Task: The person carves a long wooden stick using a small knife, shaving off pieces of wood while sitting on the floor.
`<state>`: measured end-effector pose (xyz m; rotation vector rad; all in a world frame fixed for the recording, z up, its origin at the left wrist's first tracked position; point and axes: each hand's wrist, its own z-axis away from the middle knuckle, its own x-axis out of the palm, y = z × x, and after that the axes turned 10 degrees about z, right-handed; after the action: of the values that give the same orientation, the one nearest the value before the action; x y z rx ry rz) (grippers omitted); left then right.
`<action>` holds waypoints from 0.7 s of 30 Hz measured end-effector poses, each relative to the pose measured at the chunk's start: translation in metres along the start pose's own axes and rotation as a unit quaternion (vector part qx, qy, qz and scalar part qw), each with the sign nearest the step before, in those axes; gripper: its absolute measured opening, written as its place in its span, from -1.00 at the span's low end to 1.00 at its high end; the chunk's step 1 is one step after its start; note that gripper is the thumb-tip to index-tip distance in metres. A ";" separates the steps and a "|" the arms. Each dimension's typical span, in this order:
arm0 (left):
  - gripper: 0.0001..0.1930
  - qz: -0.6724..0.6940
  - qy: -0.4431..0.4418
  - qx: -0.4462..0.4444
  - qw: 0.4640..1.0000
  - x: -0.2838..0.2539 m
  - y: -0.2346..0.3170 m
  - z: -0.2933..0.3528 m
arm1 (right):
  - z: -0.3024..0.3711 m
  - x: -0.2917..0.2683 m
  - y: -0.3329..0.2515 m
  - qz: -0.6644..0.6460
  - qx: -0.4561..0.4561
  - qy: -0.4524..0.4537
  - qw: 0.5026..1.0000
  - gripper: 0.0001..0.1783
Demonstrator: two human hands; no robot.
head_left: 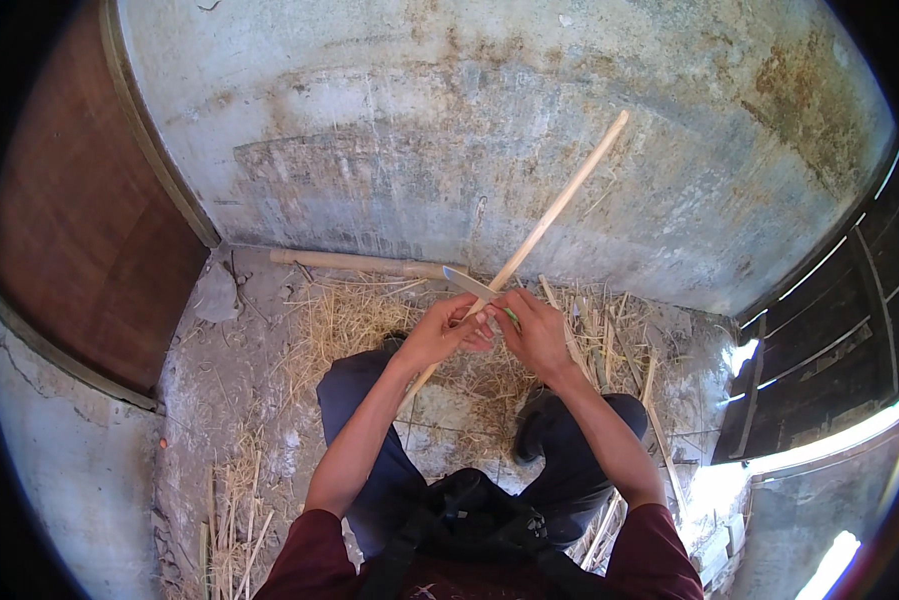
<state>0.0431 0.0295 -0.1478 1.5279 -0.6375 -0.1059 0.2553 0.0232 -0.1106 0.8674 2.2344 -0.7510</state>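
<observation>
A long, pale strip of bamboo or wood [561, 205] slants from between my knees up to the far right. My left hand [444, 332] is closed around its lower part. In my right hand [535, 332] is a knife [469, 284], its green handle mostly covered by my fingers. The blade lies across the strip and points to the far left. Both hands are close together, just beyond my knees. Whether the blade's edge is cutting into the strip is too small to tell.
A thick bamboo pole [359, 262] lies along the foot of the stained wall [399, 150]. Straw-like shavings [334, 330] cover the floor around my feet. Loose split strips [651, 400] lie at right, more at lower left. A brown door [89, 200] stands left, dark slatted boards [829, 330] right.
</observation>
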 end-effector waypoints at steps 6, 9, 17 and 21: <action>-0.50 -0.017 0.004 -0.029 0.999 0.005 0.012 0.001 | -0.002 -0.001 0.004 0.006 -0.003 0.033 0.999 -0.88; -0.37 -0.022 0.013 -0.028 0.999 -0.001 0.003 0.000 | 0.004 0.007 -0.001 -0.005 -0.045 0.023 0.999 -0.89; -0.37 -0.028 -0.023 -0.016 0.999 0.004 0.010 0.000 | 0.002 0.004 -0.009 -0.015 -0.037 0.019 0.999 -0.91; -0.40 -0.007 -0.010 -0.016 1.000 0.007 0.007 -0.002 | 0.004 0.005 -0.006 -0.003 -0.041 0.031 0.999 -0.89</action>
<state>0.0471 0.0285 -0.1392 1.5032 -0.6387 -0.1412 0.2493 0.0185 -0.1148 0.8553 2.3058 -0.6388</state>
